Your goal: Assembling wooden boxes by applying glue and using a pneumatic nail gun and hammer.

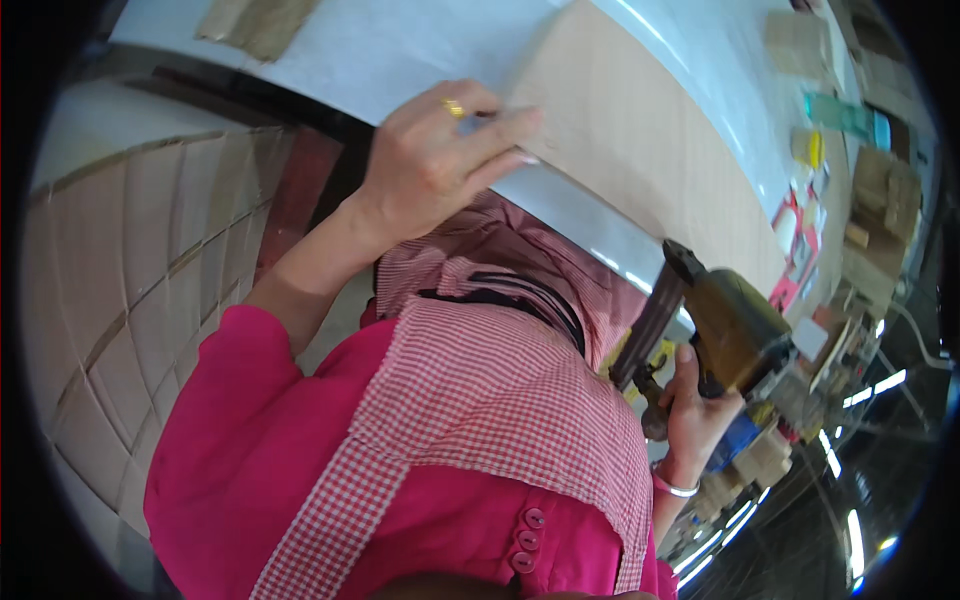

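Workshop scene, white worktable (400, 60) up top, stacked cardboard sheets (130, 280) off to the left. Flat on the table, a pale wooden board (640, 140). Left hand (435, 160) pressed down on the board's near corner, fingers together and stretched over the edge, gold ring showing. Right hand (695, 410) lower right, wrapped tight round the grip of a yellow-brown nail gun (725, 330), nose tilted up toward the table edge, just short of the board. Pink sleeves and checked apron (480, 400) filling the foreground.
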Demonstrator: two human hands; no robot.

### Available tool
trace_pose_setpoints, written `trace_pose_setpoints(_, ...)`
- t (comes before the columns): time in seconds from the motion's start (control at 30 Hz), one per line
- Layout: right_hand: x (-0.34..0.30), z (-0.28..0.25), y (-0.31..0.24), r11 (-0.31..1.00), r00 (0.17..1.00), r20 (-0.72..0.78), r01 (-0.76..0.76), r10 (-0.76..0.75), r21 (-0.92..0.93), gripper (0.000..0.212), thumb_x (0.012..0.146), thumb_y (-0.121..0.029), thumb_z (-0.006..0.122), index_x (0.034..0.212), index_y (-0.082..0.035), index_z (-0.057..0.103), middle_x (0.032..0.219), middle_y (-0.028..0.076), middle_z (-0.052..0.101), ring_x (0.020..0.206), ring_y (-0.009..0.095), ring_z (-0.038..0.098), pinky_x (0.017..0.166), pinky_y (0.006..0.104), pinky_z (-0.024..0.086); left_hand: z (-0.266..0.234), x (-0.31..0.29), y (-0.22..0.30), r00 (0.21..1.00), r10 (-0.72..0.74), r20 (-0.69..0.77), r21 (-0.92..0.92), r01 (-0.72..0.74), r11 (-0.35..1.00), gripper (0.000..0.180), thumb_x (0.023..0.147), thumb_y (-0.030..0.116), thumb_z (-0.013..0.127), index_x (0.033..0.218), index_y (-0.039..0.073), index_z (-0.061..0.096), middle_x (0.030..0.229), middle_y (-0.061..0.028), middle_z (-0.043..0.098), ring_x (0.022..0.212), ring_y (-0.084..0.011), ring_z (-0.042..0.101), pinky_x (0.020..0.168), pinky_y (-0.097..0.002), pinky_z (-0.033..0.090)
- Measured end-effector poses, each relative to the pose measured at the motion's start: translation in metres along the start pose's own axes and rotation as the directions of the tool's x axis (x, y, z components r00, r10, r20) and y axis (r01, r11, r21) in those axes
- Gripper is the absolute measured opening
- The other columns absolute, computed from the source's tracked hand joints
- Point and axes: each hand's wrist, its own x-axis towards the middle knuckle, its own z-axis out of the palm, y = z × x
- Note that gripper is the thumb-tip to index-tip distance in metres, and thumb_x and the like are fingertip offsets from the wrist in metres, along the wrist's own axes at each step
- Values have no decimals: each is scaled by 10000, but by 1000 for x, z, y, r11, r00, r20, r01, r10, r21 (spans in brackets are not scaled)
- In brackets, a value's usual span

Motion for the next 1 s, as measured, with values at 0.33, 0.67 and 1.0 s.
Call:
trace_pose_setpoints(0.33,9,44,-66,980,950,248,197,-192,4,410,859,-225,766,1104,56,595,666,37,593,461,76,496,418,216,387,-1,51,-53,895,101,434,-364,71,929,1293,440,239,945,1522,248,238,1525,-182,188,1365,-337,331,1106,-428,338)
trace_pose_setpoints(0.67,22,63,-75,970,921,323,242,-220,-30,401,854,-236,772,1087,42,599,687,43,601,464,76,503,413,210,385,19,54,-68,892,161,422,-335,-12,942,1341,393,367,960,1520,267,241,1598,-180,90,1374,-343,369,1140,-453,302)
trace_pose_setpoints(1.0,26,60,-65,901,858,356,425,-369,-91,364,858,-244,771,1047,28,621,681,23,603,471,64,496,416,206,371,22,56,-70,884,174,433,-368,-3,930,1271,414,367,952,1496,281,291,1587,-207,93,1212,-350,500,1089,-434,341)
